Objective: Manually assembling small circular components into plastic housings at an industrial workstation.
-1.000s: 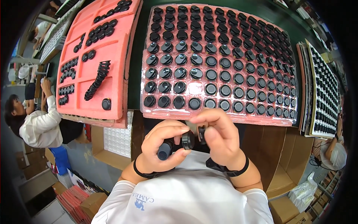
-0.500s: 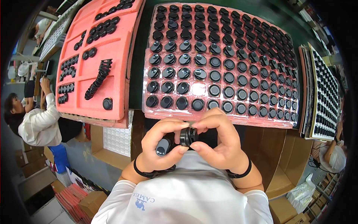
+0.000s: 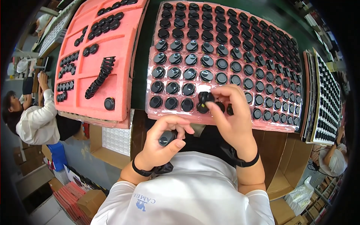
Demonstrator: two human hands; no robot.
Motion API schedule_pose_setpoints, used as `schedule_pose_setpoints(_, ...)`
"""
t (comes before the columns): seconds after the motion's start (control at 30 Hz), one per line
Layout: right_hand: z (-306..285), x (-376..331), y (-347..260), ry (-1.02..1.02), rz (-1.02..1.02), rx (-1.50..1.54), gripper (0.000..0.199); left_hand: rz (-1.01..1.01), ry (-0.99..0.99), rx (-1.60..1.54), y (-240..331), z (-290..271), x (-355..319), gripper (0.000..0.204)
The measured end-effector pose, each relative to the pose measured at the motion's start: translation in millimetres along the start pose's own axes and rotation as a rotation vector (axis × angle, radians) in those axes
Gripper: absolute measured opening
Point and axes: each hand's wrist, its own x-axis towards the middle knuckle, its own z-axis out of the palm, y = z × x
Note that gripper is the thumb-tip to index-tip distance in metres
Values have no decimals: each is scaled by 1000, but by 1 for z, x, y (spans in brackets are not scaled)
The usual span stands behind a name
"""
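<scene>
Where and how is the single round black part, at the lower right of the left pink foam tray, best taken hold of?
Probably by its round side edge, pinched from above: the black part lies alone with its round face up, and bare pink foam surrounds it.

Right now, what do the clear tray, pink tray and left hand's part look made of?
Clear tray: probably thin plastic, glossy with glare.
Pink tray: likely foam, matte, with thick, soft-looking walls.
Part in left hand: perhaps hard plastic, or coated metal; dark, glossy face.
</scene>
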Motion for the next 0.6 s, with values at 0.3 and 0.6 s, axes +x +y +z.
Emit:
schedule_pose_setpoints(0.3,15,10,9,18,-71,-498,27,-105,-118,39,-4,-6,-3,37)
schedule_pose_setpoints(0.6,6,7,-19,-109,-211,-299,30,-226,-138,23,-5,1,0,58)
